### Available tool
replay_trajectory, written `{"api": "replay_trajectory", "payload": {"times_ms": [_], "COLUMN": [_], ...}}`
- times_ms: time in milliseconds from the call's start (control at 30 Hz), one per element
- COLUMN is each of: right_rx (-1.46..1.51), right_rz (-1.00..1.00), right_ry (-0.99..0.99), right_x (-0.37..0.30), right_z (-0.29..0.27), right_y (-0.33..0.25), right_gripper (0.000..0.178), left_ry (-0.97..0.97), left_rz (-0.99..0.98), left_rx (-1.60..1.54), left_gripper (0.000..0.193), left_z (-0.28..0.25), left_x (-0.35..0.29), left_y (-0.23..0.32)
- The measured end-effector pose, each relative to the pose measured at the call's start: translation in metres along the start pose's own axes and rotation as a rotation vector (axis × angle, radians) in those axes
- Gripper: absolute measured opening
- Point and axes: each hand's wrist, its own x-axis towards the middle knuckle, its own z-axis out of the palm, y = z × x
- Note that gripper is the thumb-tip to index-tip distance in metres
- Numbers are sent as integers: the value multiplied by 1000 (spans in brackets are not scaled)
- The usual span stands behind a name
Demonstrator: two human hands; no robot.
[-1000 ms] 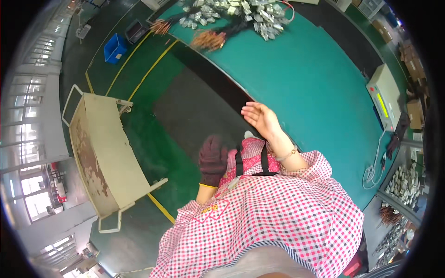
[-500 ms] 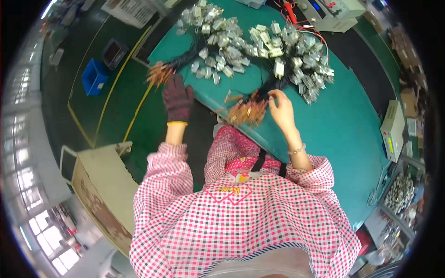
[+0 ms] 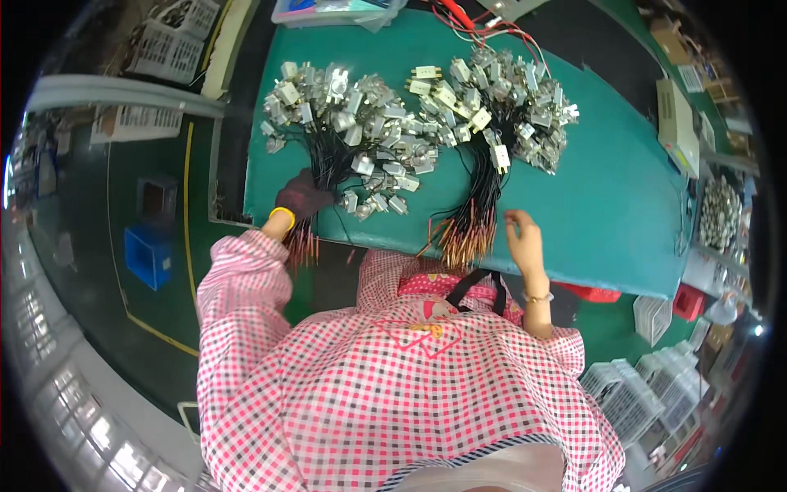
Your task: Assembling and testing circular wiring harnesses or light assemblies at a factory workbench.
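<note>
Head view: the left hand [image 3: 305, 197], covered by a dark glove with a yellow cuff [image 3: 283, 215], is laid across the left wire bundle [image 3: 326, 160] at the near edge of the table, left of the frame's centre. Its fingers are partly hidden, so whether the wires are gripped or only covered cannot be told. Orange-brown wire ends [image 3: 304, 248] are seen below the glove, past the table edge.

The right hand [image 3: 525, 238] is bare, with a bracelet [image 3: 538, 298] at the wrist. It is held open and empty, fingers slightly bent, just beside the ends of the right wire bundle [image 3: 484, 195], with a small gap left between. This bundle is spread at the centre of the frame, its ends pointed toward the body.

Above both bundles, metallic and clear connectors are heaped in a left pile [image 3: 354, 135] and a right pile [image 3: 533, 111], both placed in the upper middle of the frame on the green table [image 3: 607, 213]. A plastic tray [image 3: 316, 16] is set at the upper edge, and a red probe [image 3: 456, 11] is seen to its right. A cream instrument [image 3: 677, 123] is placed at the upper right. On the floor, a blue bin [image 3: 152, 275] is seen at the left, and white baskets [image 3: 621, 402] are stacked at the lower right.
</note>
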Motion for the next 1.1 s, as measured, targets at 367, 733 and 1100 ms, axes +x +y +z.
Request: {"api": "replay_trajectory", "payload": {"times_ms": [367, 733, 1100], "right_rx": [15, -37, 1129], "right_rz": [390, 435, 53], "right_ry": [67, 141, -572], "right_x": [-113, -116, -94], "right_z": [-30, -92, -262], "right_y": [112, 319, 233], "right_gripper": [12, 14, 17], "left_ry": [-369, -291, -408], "left_rz": [19, 629, -303], "left_rx": [212, 382, -733], "left_gripper": [47, 21, 18], "left_z": [-97, -64, 0], "left_x": [-116, -236, -317], "left_y": [5, 141, 468]}}
